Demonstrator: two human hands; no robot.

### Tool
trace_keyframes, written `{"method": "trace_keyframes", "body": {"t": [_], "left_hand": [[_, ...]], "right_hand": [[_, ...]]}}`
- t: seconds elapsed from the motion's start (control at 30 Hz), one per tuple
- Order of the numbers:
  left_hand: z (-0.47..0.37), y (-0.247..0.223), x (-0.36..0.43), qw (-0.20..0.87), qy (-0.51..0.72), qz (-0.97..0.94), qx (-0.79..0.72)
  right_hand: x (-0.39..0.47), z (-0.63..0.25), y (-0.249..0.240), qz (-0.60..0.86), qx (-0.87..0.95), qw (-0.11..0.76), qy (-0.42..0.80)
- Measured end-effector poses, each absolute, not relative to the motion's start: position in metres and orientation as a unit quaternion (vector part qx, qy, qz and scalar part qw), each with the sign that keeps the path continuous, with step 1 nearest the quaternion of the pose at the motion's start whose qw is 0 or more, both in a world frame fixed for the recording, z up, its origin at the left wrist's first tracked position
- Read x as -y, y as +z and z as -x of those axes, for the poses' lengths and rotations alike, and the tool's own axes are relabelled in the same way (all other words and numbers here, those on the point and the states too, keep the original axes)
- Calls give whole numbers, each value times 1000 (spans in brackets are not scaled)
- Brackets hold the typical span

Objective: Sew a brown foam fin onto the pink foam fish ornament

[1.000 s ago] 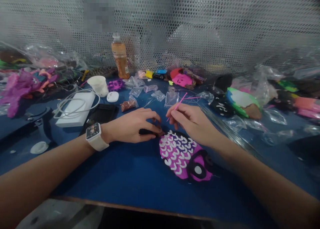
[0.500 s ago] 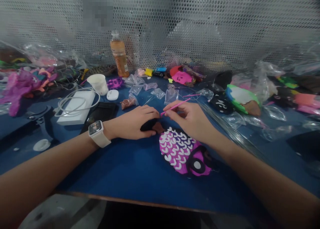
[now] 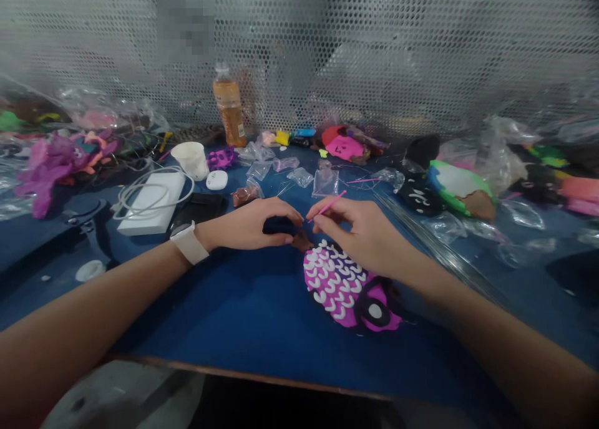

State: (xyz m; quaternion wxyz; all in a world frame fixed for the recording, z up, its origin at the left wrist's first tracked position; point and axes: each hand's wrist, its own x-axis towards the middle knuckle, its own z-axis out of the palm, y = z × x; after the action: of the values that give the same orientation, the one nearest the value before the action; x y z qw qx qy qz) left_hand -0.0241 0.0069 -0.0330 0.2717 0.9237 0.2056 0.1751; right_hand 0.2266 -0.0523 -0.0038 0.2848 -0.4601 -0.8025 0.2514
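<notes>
A flat clay fish (image 3: 349,287), magenta with white scale marks and a black-ringed eye, lies on the blue table (image 3: 243,317). My right hand (image 3: 360,232) rests at its upper end and pinches a thin pink stick (image 3: 327,206) that points up and to the right. My left hand (image 3: 255,223), a white watch on its wrist, is curled over a black clay piece (image 3: 277,227) beside a small brown lump (image 3: 302,241) at the fish's top edge. The fingertips of both hands nearly meet.
Behind stand an orange drink bottle (image 3: 229,112), a white cup (image 3: 189,159), a white box with a coiled cable (image 3: 150,194), a black phone (image 3: 196,209) and several small plastic bags (image 3: 299,174). Clay figures lie left (image 3: 56,164) and right (image 3: 456,189). A perforated metal screen (image 3: 374,55) closes the back.
My right hand has lifted the pink stick from the fish's scales and tilted it flatter. My left hand has shifted slightly and arched over the black piece, showing the brown lump.
</notes>
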Motion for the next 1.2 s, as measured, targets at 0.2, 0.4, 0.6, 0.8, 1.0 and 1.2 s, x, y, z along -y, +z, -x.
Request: {"method": "trace_keyframes", "body": {"t": [0.2, 0.4, 0.6, 0.8, 1.0, 1.2], "left_hand": [[21, -37, -9, 268, 189, -924, -199], [22, -34, -7, 269, 175, -925, -203], [21, -31, -6, 291, 180, -919, -196], [19, -33, -5, 290, 185, -919, -191], [19, -33, -3, 297, 177, -913, -217], [19, -35, -5, 294, 181, -914, -214]], "right_hand": [[54, -229, 0, 417, 812, 253, 322], [40, -243, -2, 407, 812, 230, 349], [34, -247, -2, 372, 825, 227, 359], [35, -243, -3, 385, 823, 205, 364], [35, -240, -6, 408, 821, 205, 342], [35, -242, -7, 375, 854, 209, 295]]}}
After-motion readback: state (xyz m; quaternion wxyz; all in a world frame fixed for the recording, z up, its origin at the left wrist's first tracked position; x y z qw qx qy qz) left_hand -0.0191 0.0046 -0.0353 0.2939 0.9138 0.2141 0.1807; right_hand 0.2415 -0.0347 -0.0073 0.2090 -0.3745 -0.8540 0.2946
